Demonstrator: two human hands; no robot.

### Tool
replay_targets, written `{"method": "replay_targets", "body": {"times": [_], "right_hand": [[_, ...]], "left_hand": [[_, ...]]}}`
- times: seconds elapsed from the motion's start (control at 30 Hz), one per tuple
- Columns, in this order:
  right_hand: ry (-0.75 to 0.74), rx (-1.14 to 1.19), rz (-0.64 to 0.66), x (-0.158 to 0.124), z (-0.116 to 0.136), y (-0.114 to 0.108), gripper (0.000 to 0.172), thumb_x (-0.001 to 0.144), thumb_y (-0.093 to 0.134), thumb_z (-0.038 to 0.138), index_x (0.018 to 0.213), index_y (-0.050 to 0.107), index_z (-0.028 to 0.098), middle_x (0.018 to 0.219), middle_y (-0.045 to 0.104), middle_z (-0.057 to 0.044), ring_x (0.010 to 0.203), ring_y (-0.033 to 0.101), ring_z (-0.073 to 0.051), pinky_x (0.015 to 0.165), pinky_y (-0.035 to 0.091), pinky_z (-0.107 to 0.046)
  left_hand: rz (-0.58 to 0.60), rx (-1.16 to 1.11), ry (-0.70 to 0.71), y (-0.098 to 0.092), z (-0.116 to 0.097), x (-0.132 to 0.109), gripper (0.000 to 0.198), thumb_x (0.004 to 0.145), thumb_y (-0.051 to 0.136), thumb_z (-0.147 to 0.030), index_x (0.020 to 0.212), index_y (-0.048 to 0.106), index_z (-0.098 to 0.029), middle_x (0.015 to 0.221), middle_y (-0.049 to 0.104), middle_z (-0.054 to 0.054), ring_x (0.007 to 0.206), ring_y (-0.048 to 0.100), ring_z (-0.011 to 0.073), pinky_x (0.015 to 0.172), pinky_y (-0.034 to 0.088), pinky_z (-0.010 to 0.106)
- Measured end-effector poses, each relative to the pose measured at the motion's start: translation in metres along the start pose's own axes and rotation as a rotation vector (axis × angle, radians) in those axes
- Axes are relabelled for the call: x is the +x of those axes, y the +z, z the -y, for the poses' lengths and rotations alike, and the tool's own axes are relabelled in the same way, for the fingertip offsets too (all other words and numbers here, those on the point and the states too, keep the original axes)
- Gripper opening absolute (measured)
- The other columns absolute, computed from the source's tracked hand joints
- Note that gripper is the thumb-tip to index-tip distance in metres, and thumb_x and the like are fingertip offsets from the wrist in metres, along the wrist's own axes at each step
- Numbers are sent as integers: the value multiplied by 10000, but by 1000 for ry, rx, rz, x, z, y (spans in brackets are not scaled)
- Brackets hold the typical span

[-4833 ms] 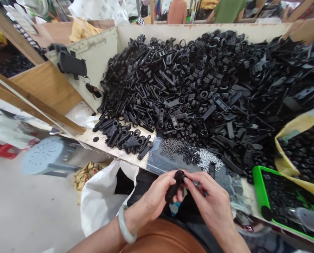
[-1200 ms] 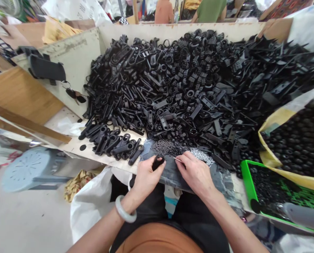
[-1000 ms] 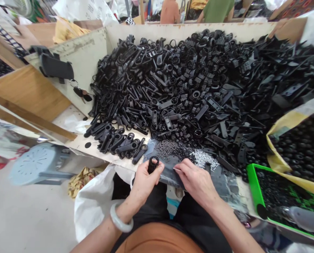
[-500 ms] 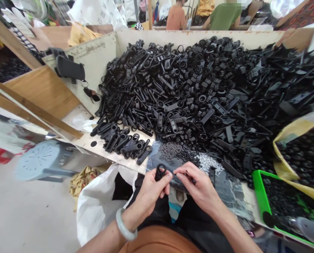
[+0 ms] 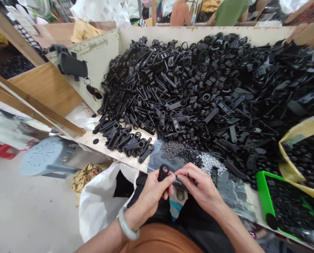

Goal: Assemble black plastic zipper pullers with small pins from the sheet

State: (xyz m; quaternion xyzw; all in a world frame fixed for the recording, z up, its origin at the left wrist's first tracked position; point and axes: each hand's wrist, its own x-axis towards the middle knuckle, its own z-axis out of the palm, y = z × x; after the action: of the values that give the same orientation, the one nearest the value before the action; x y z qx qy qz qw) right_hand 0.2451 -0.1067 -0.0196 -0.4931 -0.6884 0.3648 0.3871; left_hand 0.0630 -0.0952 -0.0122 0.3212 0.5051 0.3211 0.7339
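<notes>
In my left hand (image 5: 154, 189) a black plastic part with a ring-shaped end (image 5: 164, 171) is pinched between thumb and fingers, its ring pointing up. My right hand (image 5: 199, 184) is closed close beside it, fingertips almost touching the left thumb. Small dark pieces (image 5: 190, 177) show between the right fingers, too hidden to name. Just beyond the hands, a dark mat (image 5: 178, 162) bears heaps of small brown-grey pieces (image 5: 170, 150), small black pieces (image 5: 190, 156) and silvery pins (image 5: 212, 163). One black flat part (image 5: 214, 175) lies beside the right hand.
A large pile of black plastic parts (image 5: 172, 80) fills the walled bench. Handle-like pieces (image 5: 125, 140) lie in a group at left. A green tray (image 5: 262, 196) and a yellow-edged sack (image 5: 286, 147) stand right. A white sack (image 5: 93, 207) hangs below left; a stool (image 5: 43, 154) stands beyond.
The right fingertips have come closer to the ringed part in my left hand. The whole view has shifted slightly, so the bench appears a little further right.
</notes>
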Motion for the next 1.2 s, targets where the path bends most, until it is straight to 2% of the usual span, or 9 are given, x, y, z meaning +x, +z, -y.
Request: {"method": "replay_targets", "body": {"times": [0.13, 0.3, 0.43, 0.53, 0.63, 0.73, 0.87, 1.0, 1.2], "right_hand": [[44, 51, -31, 0, 1, 0, 186, 1014, 587, 259, 953, 761, 236, 860, 690, -25, 774, 659, -149, 699, 504, -244], [117, 103, -86, -4, 4, 4, 227, 995, 618, 366, 924, 775, 219, 828, 700, -37, 709, 636, -156, 631, 499, -255], [196, 114, -202, -6, 2, 11, 243, 955, 673, 425, 911, 750, 198, 753, 687, -14, 564, 554, -127, 521, 467, -238], [94, 62, -240, -9, 1, 13, 176, 963, 681, 339, 875, 760, 209, 788, 715, -23, 600, 598, -131, 540, 479, -236], [-38, 4, -230, -12, 0, 12, 108, 974, 665, 223, 972, 773, 222, 887, 749, -39, 710, 672, -147, 615, 524, -240], [-116, -78, -214, -16, 0, 9, 178, 974, 649, 153, 1095, 760, 221, 894, 742, -39, 738, 687, -145, 657, 546, -242], [-172, -162, -215, -20, 0, 7, 231, 973, 646, 146, 1168, 748, 218, 854, 730, -33, 671, 670, -130, 600, 537, -228], [-164, -183, -249, -21, 2, 8, 196, 975, 644, 181, 1122, 767, 221, 820, 735, -36, 625, 655, -132, 552, 532, -227], [-18, -82, -328, -23, 0, 8, 144, 962, 665, 277, 1014, 788, 222, 722, 691, -12, 513, 552, -118, 467, 476, -232]], "left_hand": [[17, -47, -39, 0, -2, -1, 451, 729, 836, -532, 862, 642, -148, 518, 609, -23, 403, 419, 51, 425, 253, 182], [73, -116, -78, -2, 0, 1, 377, 719, 860, -438, 845, 663, -142, 510, 594, -31, 414, 418, 44, 433, 254, 178], [21, -256, -139, 3, 0, 1, 365, 661, 899, -372, 817, 668, -137, 533, 574, -41, 443, 422, 37, 437, 245, 167], [-9, -326, -181, 9, -3, 1, 378, 607, 929, -317, 769, 637, -140, 531, 542, -59, 443, 392, 24, 437, 228, 161], [13, -386, -223, 12, -5, 0, 375, 596, 931, -292, 734, 614, -147, 507, 526, -68, 425, 349, 17, 440, 207, 168], [49, -453, -288, 11, -6, -1, 382, 601, 922, -285, 678, 567, -167, 482, 517, -71, 411, 343, 25, 447, 216, 182], [95, -491, -376, 10, -8, -2, 339, 662, 878, -259, 668, 551, -169, 487, 503, -75, 410, 342, 31, 458, 235, 196], [107, -483, -419, 12, -8, -4, 314, 697, 854, -277, 688, 561, -163, 509, 502, -72, 421, 342, 32, 474, 229, 202], [165, -390, -337, 14, -13, -9, 322, 716, 862, -339, 807, 609, -163, 598, 559, -41, 474, 367, 43, 514, 231, 221]]}}
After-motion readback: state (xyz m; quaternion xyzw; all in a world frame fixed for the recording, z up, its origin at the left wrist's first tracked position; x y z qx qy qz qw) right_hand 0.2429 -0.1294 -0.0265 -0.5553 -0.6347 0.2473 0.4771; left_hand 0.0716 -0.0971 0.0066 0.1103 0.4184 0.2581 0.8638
